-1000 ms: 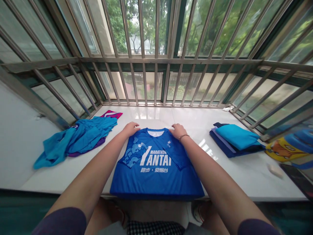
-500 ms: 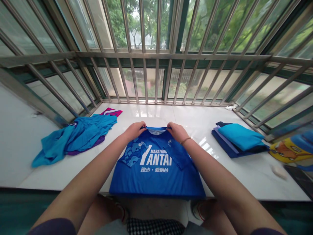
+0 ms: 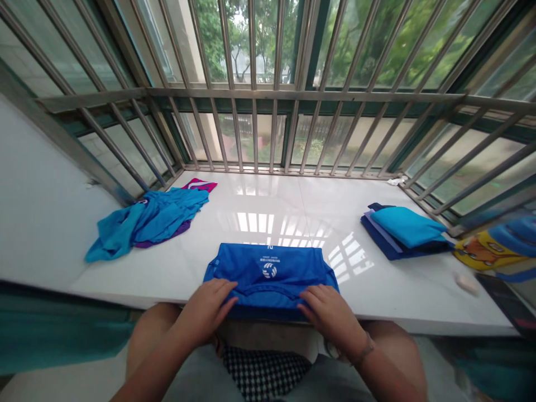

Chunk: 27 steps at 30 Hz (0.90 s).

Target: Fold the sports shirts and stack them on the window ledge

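Note:
A blue T-shirt (image 3: 251,268) lies doubled over at the front edge of the white ledge, its back side up. Its collar is folded toward me, and a round white logo with small upside-down print shows on it. My left hand (image 3: 209,304) rests on the shirt's near left part, fingers stretched out and the thumb apart. On the near right part lies my right hand (image 3: 329,312), its fingers also extended and loosely spread. Neither hand visibly pinches the cloth. The shirt's printed front is hidden underneath.
A loose heap of turquoise clothing (image 3: 159,218) is on the left, with a pink piece (image 3: 201,185) behind it. Folded clothes (image 3: 408,226) are stacked at right, near a yellow-and-blue container (image 3: 489,248) and a dark phone (image 3: 505,298). Metal bars (image 3: 293,95) line the window behind.
The shirt's collar end has been folded over toward me, covering the printed front. Both hands have come nearer to me and let go of the collar. The view has shifted slightly.

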Available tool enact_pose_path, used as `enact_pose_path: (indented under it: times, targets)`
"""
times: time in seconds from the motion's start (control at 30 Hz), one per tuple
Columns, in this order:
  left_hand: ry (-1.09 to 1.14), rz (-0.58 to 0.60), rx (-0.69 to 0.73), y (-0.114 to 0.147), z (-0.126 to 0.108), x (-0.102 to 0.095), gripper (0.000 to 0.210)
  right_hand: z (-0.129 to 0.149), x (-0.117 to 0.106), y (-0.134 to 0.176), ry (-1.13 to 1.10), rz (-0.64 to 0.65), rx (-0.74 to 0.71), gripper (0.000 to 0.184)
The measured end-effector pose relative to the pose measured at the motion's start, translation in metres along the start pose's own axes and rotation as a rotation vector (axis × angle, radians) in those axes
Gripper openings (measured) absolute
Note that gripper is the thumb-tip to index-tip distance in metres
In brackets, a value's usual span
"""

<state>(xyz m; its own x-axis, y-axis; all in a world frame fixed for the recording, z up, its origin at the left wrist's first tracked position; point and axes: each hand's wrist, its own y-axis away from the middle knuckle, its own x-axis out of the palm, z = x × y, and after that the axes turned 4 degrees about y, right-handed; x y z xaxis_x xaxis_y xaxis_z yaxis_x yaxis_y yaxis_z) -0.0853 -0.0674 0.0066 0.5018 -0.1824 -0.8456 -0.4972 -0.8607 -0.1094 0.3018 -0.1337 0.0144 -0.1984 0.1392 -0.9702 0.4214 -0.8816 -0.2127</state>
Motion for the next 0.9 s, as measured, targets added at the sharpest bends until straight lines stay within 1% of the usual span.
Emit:
enact_pose_path:
  times: [0.07, 0.13, 0.2, 0.3, 0.37, 0.4, 0.43, 0.5, 0.57, 0.63, 0.73, 0.8, 0.83, 0.9]
  targets:
    - [0.011, -0.141, -0.091, -0.005, 0.006, -0.010, 0.031, -0.010, -0.004, -0.004, -0.009, -0.078, 0.180, 0.024]
    - [0.009, -0.242, -0.184, -0.018, 0.013, -0.022, 0.032, -0.023, -0.008, -0.015, 0.007, -0.137, 0.355, 0.030]
    - [-0.002, -0.280, -0.259, -0.035, 0.021, -0.032, 0.033, -0.037, -0.009, -0.030, 0.043, -0.137, 0.470, 0.032]
    - [-0.019, -0.262, -0.300, -0.069, 0.035, -0.042, 0.035, -0.055, -0.009, -0.055, 0.093, -0.068, 0.523, 0.033]
    - [-0.023, -0.204, -0.272, -0.095, 0.045, -0.047, 0.036, -0.067, -0.010, -0.071, 0.091, 0.018, 0.503, 0.035]
    - [-0.021, -0.147, -0.253, -0.109, 0.050, -0.049, 0.037, -0.073, -0.011, -0.078, 0.077, 0.077, 0.480, 0.037]
    - [-0.020, -0.074, -0.236, -0.121, 0.055, -0.052, 0.039, -0.079, -0.012, -0.084, 0.058, 0.139, 0.452, 0.039]
    - [-0.022, 0.114, -0.228, -0.144, 0.065, -0.056, 0.041, -0.092, -0.012, -0.095, 0.018, 0.249, 0.402, 0.041]
    - [-0.025, 0.280, -0.248, -0.161, 0.074, -0.059, 0.039, -0.104, -0.012, -0.102, -0.012, 0.309, 0.380, 0.036]
    - [-0.025, 0.380, -0.271, -0.175, 0.082, -0.061, 0.035, -0.115, -0.011, -0.109, -0.031, 0.342, 0.371, 0.027]
    - [-0.003, 0.469, -0.288, -0.192, 0.092, -0.064, 0.037, -0.129, -0.008, -0.120, -0.055, 0.379, 0.350, 0.015]
    - [0.014, 0.492, -0.297, -0.204, 0.095, -0.066, 0.039, -0.138, -0.006, -0.132, -0.056, 0.378, 0.352, 0.011]
    - [0.017, 0.479, -0.303, -0.212, 0.096, -0.068, 0.039, -0.143, -0.005, -0.138, -0.049, 0.365, 0.364, 0.012]
    - [0.008, 0.405, -0.314, -0.229, 0.096, -0.071, 0.036, -0.152, -0.004, -0.155, -0.023, 0.319, 0.410, 0.015]
